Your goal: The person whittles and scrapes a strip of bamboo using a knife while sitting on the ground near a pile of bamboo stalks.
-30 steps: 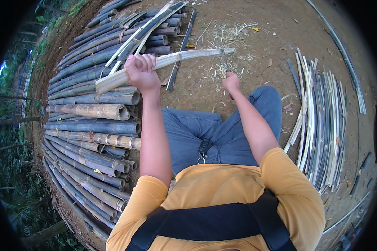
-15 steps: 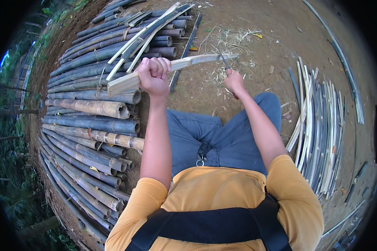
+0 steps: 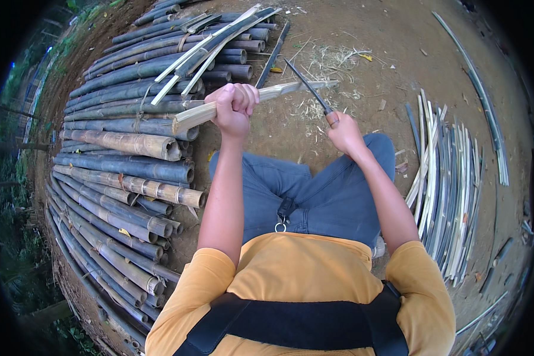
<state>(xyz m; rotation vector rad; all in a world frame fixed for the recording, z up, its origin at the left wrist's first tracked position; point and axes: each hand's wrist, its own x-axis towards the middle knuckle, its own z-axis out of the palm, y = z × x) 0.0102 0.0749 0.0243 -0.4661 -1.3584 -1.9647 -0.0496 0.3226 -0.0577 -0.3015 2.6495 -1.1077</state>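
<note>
Shifted to the right since the earlier frame, the left hand (image 3: 234, 110) now grasps a pale bamboo strip (image 3: 273, 92) with its fingers curled tightly round it, close to the thicker end. The right hand (image 3: 345, 133) has drawn back toward the right knee, and its fingers are wrapped about the handle of a knife (image 3: 311, 92). More of the dark blade shows than before, slanting up and to the left across the strip near its thin far end (whether the edge touches it, I cannot tell). The strip itself is held in front of the crossed legs (image 3: 267, 190), its thick end toward the pole pile (image 3: 124, 169) at left. Several split lengths (image 3: 213, 47) lie on top of that pile, and a dark slat (image 3: 273, 54) rests on the ground just beside it. Beyond the knife, curly shavings (image 3: 338, 62) are scattered on bare earth, with a yellow leaf (image 3: 366, 57) near them. Over on the right, well apart from both hands, lies a heap of thin split strips (image 3: 451, 196).
</note>
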